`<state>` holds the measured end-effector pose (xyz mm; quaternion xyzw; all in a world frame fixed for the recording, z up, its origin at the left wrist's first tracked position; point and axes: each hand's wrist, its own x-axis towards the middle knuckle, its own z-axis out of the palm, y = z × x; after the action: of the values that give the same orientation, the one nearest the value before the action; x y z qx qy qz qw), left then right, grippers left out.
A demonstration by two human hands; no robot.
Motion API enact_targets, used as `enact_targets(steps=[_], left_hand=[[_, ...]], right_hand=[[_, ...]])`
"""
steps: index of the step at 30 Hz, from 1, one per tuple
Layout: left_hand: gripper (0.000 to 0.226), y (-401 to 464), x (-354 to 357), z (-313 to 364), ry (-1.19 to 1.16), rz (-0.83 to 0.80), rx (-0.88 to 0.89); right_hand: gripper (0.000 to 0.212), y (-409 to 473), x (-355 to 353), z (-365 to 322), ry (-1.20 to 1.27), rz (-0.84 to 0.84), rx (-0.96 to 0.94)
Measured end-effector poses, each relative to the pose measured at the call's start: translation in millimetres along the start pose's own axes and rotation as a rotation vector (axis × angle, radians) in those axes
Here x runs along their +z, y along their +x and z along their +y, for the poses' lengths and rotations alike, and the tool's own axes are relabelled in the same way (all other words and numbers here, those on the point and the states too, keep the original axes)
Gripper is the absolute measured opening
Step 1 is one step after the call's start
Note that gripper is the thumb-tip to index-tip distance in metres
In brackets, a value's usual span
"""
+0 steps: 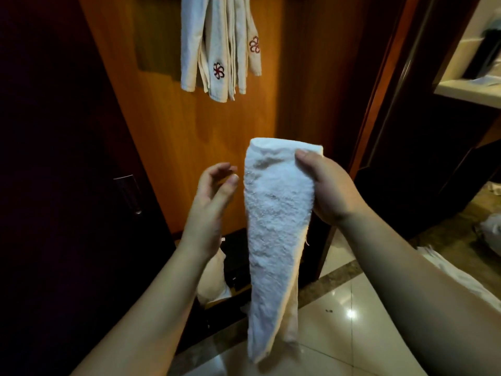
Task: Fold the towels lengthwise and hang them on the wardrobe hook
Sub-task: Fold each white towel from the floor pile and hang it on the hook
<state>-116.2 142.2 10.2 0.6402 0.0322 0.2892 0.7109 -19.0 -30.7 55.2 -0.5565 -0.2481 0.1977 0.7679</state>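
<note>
The right hand point(329, 185) holds a white terry-cloth towel folded into a long narrow strip point(273, 234), gripping it near the folded top edge with the thumb on the near face and the other fingers curled behind the cloth. The towel hangs straight down from that grip, in the air above the glossy beige tiled floor point(349, 302), and its lower end tapers to a narrower tip.

The left hand point(214, 202) hovers just beside the towel's left edge, palm turned toward it, fingers point(226, 168) loosely spread and slightly bent, holding nothing and not clearly touching the cloth.

Behind the hands stands the orange-brown wooden wardrobe door point(168, 131). High on it hangs a bunch of white folded towels with dark red embroidered flower emblems point(219, 50); the hook that carries them lies beyond the top of the frame. A dark panel with a metal handle point(128, 194) is to the left, and crumpled white cloth point(214, 280) lies low by the wardrobe's foot.
</note>
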Motion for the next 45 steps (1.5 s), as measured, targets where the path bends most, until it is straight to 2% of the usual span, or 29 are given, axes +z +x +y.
enact_targets(steps=[2, 3, 6, 9, 12, 14, 18, 24, 26, 30, 33, 34, 38, 42, 43, 45], left_hand=[[0.066, 5, 1, -4, -0.055, -0.212, -0.182], [0.069, 5, 2, -7, -0.062, -0.306, -0.244], [0.058, 5, 11, -10, -0.098, -0.380, -0.319], [0.033, 8, 21, -4, -0.127, -0.357, -0.334], [0.023, 9, 35, 7, -0.156, -0.333, -0.353], [0.021, 12, 41, 15, -0.181, -0.308, -0.392], [0.038, 33, 44, 33, -0.174, -0.162, -0.423], [0.032, 66, 30, 48, -0.155, 0.014, -0.502], [0.034, 73, 27, 50, -0.158, 0.035, -0.514], [0.038, 85, 26, 53, -0.158, 0.079, -0.518], [0.045, 90, 30, 55, -0.168, 0.096, -0.534], [0.047, 92, 32, 56, -0.167, 0.100, -0.542], [0.052, 100, 41, 60, -0.153, 0.106, -0.568], [0.051, 111, 48, 58, -0.151, 0.114, -0.631], [0.053, 114, 48, 56, -0.160, 0.121, -0.663], [0.051, 119, 48, 52, -0.172, 0.124, -0.722]], right_hand=[[0.036, 9, 2, -10, 0.032, -0.076, 0.030], [0.035, 13, 4, -15, 0.024, -0.101, 0.040], [0.044, 24, 8, -30, 0.016, -0.146, 0.055], [0.056, 37, 3, -39, 0.057, -0.151, 0.074], [0.083, 45, -12, -30, 0.241, -0.157, 0.170], [0.079, 43, -24, -5, 0.292, -0.096, 0.248], [0.053, 13, -36, 64, 0.118, -0.087, 0.460], [0.086, -14, -47, 96, 0.125, -0.159, 0.469], [0.086, -18, -51, 100, 0.099, -0.164, 0.414], [0.071, -24, -46, 98, 0.059, -0.159, 0.284], [0.097, -25, -46, 80, -0.134, -0.238, 0.288], [0.098, -25, -47, 73, -0.140, -0.283, 0.324], [0.090, -25, -54, 48, -0.117, -0.459, 0.502], [0.050, -23, -56, 33, -0.183, -0.433, 0.529], [0.048, -22, -56, 30, -0.166, -0.420, 0.518], [0.060, -20, -57, 23, -0.072, -0.410, 0.487]])
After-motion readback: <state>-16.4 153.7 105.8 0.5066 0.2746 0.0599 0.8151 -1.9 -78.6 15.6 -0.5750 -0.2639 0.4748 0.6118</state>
